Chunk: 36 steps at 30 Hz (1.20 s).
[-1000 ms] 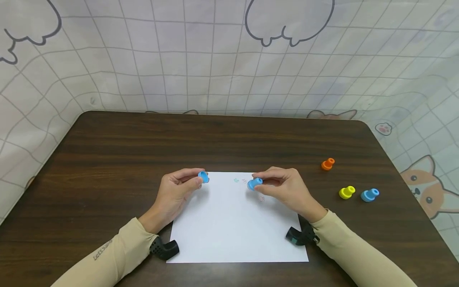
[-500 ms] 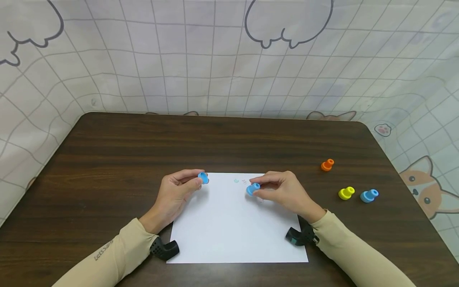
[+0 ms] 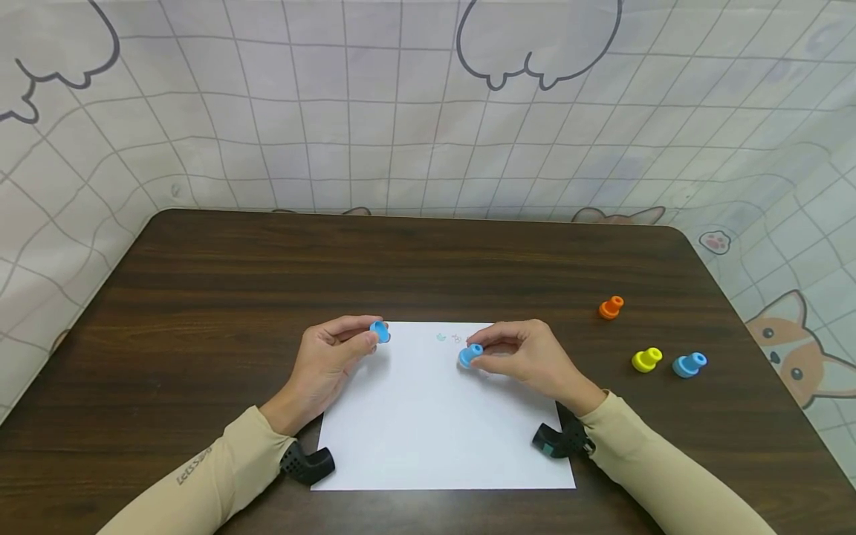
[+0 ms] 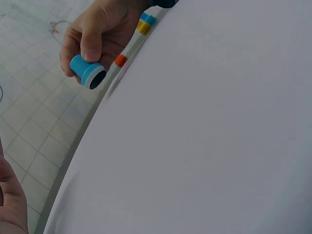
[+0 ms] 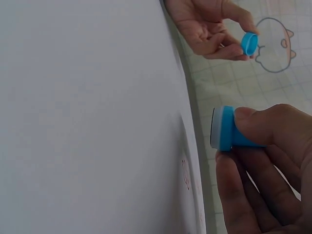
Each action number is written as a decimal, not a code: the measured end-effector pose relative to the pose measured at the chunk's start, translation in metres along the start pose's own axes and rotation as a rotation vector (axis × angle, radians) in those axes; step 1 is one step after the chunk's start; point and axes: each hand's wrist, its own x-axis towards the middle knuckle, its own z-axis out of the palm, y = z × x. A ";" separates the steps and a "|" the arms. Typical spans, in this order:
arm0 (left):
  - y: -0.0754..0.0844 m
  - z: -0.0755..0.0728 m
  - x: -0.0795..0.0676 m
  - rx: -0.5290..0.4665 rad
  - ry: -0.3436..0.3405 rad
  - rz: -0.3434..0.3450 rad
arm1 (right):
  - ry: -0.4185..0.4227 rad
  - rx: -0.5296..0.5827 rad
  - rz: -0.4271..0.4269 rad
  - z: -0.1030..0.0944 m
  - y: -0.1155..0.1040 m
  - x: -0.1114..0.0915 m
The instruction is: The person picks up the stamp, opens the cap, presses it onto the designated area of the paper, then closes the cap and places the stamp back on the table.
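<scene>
A person's left hand (image 3: pixel 328 360) is pinching a small blue cap (image 3: pixel 380 331) between thumb and fingertips, near the paper's far left corner. The right hand (image 3: pixel 531 360), thumb and fingers closing round it, is holding a blue stamp (image 3: pixel 470 356) above the white paper (image 3: pixel 435 431) (small printed marks (image 3: pixel 441 337) are showing nearby). An orange stamp (image 3: pixel 611 307), a yellow stamp (image 3: pixel 646 360) and a second blue stamp (image 3: pixel 689 365) are sitting rightward.

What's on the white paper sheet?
Near its far edge: a small teal print and a darker print; the right wrist view also shows a red print. In the head view, the right hand and blue stamp cover part of that area, hiding anything beneath.
</scene>
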 end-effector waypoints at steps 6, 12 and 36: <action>0.001 0.000 -0.001 0.001 -0.002 -0.005 | -0.008 -0.043 -0.032 0.000 0.000 -0.001; 0.001 0.000 0.000 0.009 0.004 -0.012 | -0.012 -0.088 -0.057 0.001 0.001 -0.001; 0.000 -0.001 -0.002 0.036 0.000 -0.016 | -0.029 -0.156 -0.063 0.005 0.002 0.000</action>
